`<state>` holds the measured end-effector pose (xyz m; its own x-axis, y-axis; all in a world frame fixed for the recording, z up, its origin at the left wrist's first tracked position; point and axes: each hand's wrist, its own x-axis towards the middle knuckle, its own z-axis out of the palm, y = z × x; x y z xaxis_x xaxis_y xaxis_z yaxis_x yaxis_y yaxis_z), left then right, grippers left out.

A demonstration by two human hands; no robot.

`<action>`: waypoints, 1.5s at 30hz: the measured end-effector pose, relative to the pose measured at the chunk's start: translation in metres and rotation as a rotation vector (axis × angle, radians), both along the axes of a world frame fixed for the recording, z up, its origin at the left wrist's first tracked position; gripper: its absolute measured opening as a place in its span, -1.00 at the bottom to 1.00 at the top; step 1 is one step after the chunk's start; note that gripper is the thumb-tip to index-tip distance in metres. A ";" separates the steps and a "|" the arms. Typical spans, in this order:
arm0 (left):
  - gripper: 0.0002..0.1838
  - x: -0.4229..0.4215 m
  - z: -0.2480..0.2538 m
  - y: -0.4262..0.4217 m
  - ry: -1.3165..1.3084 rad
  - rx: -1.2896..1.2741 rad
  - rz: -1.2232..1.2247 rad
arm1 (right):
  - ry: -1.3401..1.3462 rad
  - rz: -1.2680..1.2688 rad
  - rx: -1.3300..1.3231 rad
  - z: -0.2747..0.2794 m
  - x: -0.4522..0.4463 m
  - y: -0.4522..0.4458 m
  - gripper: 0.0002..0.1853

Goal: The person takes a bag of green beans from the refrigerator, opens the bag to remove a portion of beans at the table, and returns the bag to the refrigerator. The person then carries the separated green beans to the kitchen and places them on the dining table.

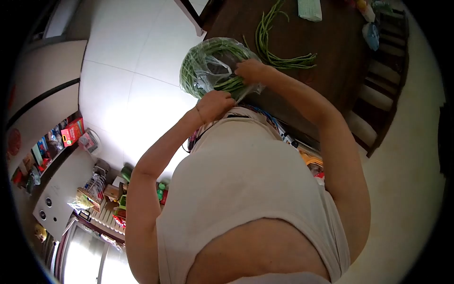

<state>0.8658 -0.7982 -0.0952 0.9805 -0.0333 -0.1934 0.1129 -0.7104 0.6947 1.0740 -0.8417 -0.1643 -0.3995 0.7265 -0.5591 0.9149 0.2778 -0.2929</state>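
Observation:
A clear plastic bag [211,78] holds a coiled bundle of long green beans [191,68] and sits at the near left corner of the dark wooden table. My left hand [216,104] is closed on the bag's near edge, its fingertips partly hidden. On the right side of the bag, my right hand [252,72] has its fingers curled in and touching the plastic by the beans; what lies inside the fingers is partly hidden. Beyond it, a loose bunch of long green beans [288,61] lies on the table.
The dark wooden table [326,90] reaches away to the right, with a pale green packet [309,9] at its far side. A slatted wooden chair [383,90] stands to the right. Shelves with boxes, including a red box [73,131], are at the left past the white tiled floor [127,90].

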 end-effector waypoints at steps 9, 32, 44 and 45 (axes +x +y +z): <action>-0.91 0.001 -0.006 -0.002 -0.051 0.006 0.019 | -0.013 -0.263 0.059 0.027 -0.002 -0.003 -0.72; -0.29 0.022 -0.054 -0.021 0.453 0.216 0.336 | 0.181 -0.165 -0.381 0.150 0.003 0.045 -0.68; -0.29 0.020 -0.070 -0.009 0.606 0.135 0.379 | -0.178 -0.134 -0.469 0.257 0.055 0.061 -0.68; -0.28 0.018 -0.074 -0.004 0.615 0.058 0.390 | -0.191 -0.149 -0.470 0.266 0.060 0.060 -0.68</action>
<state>0.8835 -0.8020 -0.1688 0.6327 0.3231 -0.7038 0.7229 -0.5725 0.3870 1.1341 -0.7818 0.1013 -0.1701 0.4207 -0.8911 0.9837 0.0194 -0.1786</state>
